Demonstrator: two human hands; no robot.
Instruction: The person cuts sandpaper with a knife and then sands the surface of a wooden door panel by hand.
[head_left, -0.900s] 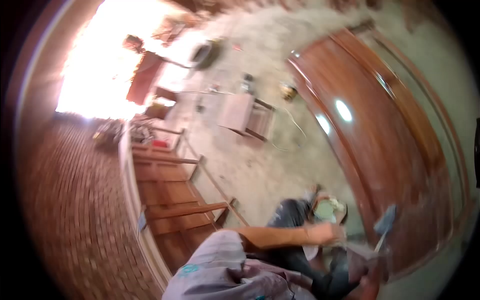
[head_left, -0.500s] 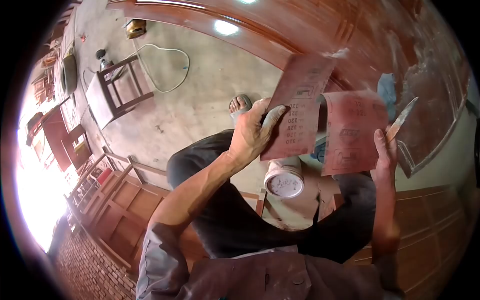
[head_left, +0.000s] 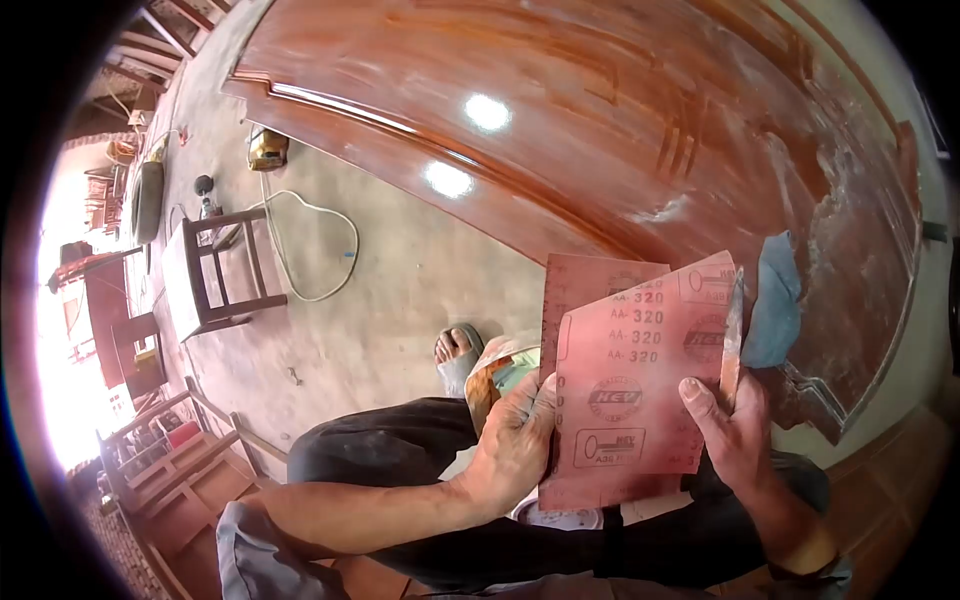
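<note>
Two red sandpaper sheets printed with 320 overlap in front of me: the front sheet (head_left: 625, 390) lies slanted over the back sheet (head_left: 580, 280). My left hand (head_left: 515, 440) grips the left edge of the sheets, thumb toward me. At the right edge, my right hand (head_left: 735, 430) has its thumb against the front sheet. Held upright in that same hand is a slim, putty-smeared knife (head_left: 734, 330), its blade pointing away. Beneath the sheets, the white bucket (head_left: 560, 517) is mostly covered.
A large varnished wood panel (head_left: 380, 70) with whitish smears spans the far side. On it lies a blue cloth (head_left: 775, 305), right of the knife. A small wooden stool (head_left: 235, 270), a pale hose (head_left: 345, 225) and a gold-coloured tool (head_left: 267, 148) are on the floor at left.
The two sheets, held apart before, now overlap as one stack. Both hands are lower in view, and my head view has shifted to show more of the panel.
</note>
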